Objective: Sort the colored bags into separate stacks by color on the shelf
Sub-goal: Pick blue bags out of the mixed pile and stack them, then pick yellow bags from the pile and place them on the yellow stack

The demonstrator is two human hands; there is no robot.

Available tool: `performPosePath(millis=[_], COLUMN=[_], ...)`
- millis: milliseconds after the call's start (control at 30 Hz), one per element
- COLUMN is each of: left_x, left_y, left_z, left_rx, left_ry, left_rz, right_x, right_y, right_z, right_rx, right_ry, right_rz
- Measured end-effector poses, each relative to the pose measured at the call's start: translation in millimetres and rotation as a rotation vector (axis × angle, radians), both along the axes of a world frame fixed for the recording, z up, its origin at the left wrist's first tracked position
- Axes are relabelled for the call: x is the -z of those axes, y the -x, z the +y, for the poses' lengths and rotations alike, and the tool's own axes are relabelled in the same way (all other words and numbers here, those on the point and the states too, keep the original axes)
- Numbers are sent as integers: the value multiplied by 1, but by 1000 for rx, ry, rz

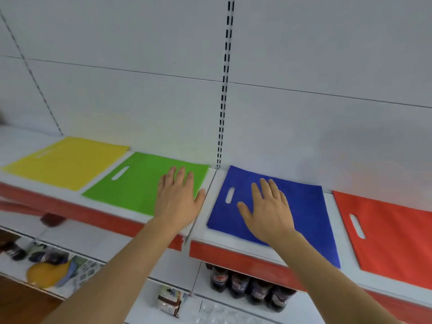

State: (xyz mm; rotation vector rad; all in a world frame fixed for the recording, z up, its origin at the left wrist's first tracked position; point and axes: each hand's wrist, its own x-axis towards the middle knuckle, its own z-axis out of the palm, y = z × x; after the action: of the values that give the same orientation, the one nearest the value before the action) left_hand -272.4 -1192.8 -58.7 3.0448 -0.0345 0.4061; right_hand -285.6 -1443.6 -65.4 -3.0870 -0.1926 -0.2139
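Four flat bags with cut-out handles lie side by side on the white shelf (pixel 210 183): a yellow bag (pixel 67 162) at the far left, then a green bag (pixel 140 181), a blue bag (pixel 304 211) and a red bag (pixel 392 237) at the right. My left hand (pixel 178 197) lies flat with straight fingers on the green bag's right part. My right hand (pixel 268 211) lies flat, fingers spread, on the middle of the blue bag. Neither hand grips anything.
The shelf has a red front strip (pixel 233 256) and a white back panel with a slotted upright (pixel 224 90). Below, dark soda bottles (pixel 245 286) stand on a lower shelf, with a packet (pixel 169 302), a basket holding a yellow item (pixel 46 274) and more bottles at the left.
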Motion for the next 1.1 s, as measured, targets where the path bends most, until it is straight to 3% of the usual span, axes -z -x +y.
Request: performPosePath(millis=[667,1100], left_x=[-31,-32], left_y=[129,93], left_z=[401,645], left_rx=[-433,-644], left_ry=[-6,29], left_rz=[-76,-49], right_x=[-18,-24], right_y=[13,-72], right_z=[443,725], right_rx=[-497,-704], right_ry=[-44,-89], right_rz=[-53,-34])
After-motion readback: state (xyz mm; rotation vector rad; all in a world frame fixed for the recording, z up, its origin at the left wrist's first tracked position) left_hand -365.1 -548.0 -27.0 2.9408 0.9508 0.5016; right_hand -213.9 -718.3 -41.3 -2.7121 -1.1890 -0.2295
